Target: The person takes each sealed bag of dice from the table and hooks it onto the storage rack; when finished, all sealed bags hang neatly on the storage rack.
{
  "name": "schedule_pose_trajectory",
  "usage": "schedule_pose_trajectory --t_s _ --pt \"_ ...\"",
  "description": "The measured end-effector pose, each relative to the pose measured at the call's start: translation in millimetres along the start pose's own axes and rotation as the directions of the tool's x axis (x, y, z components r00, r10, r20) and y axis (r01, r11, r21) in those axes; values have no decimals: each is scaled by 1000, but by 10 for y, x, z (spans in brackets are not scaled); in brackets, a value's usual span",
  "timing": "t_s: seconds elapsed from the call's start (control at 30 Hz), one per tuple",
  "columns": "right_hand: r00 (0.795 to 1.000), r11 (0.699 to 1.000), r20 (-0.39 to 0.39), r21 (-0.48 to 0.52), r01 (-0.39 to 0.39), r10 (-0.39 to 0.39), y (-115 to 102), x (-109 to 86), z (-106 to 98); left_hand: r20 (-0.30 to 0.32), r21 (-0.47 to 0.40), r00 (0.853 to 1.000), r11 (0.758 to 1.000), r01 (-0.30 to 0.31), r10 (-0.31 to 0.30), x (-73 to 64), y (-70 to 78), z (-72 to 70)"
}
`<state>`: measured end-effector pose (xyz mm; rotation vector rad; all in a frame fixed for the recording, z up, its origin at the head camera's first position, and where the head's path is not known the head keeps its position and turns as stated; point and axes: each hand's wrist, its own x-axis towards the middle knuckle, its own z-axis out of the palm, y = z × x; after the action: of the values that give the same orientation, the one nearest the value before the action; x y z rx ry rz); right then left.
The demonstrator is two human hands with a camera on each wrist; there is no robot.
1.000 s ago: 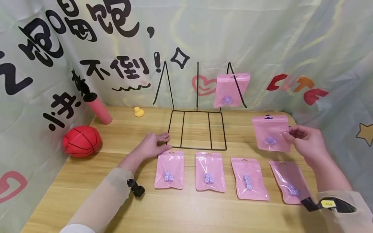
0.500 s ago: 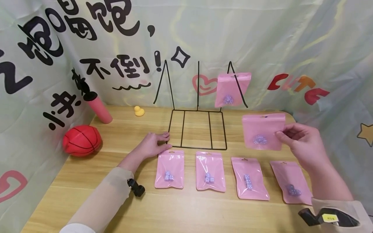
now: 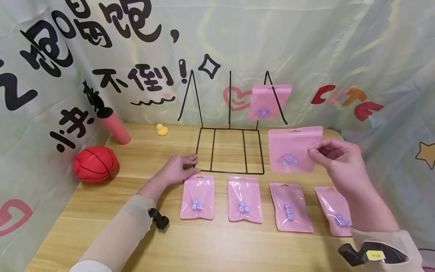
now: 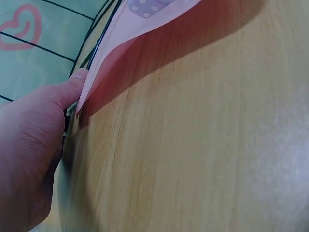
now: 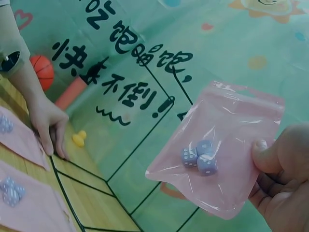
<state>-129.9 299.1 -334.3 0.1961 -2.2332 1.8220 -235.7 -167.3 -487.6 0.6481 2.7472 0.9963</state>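
Note:
My right hand pinches a pink zip pouch by its right edge, between thumb and fingers. Several pale purple dice show through its front in the right wrist view. The pouch is raised over the table, right of a black wire display rack. My left hand grips the rack's front left corner, thumb at the front bar and fingers at the side bar. A similar pouch hangs on the rack's right prong. The left wrist view shows my left thumb beside a flat pouch's edge.
Several more dice pouches lie in a row in front of the rack. A red ball, a pink pump and a yellow duck stand at the left. A printed cloth hangs behind the table.
My right hand has moved left and slightly up with the pouch, toward the rack; the pouch now faces more toward the head camera. My left hand has stayed at the rack's corner.

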Motion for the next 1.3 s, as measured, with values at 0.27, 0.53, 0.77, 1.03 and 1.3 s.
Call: schedule_pose_trajectory --t_s 0.27,0.53,0.77,1.03,1.3 --pt "998 979 1 196 58 -60 3 79 159 -7 16 1000 1000 -7 7 6 -28 8" --pt "999 982 -4 185 36 -36 26 145 235 -8 13 1000 1000 8 -7 -9 -37 -2" --pt "999 984 -17 173 34 -32 70 200 268 -10 14 1000 1000 7 -7 -13 -41 -4" --pt "999 983 -24 179 30 -26 138 266 293 -13 5 1000 1000 2 -2 -5 -24 4" --pt "999 986 -35 165 3 3 177 370 329 -4 -3 1000 1000 18 -18 5 -34 15"
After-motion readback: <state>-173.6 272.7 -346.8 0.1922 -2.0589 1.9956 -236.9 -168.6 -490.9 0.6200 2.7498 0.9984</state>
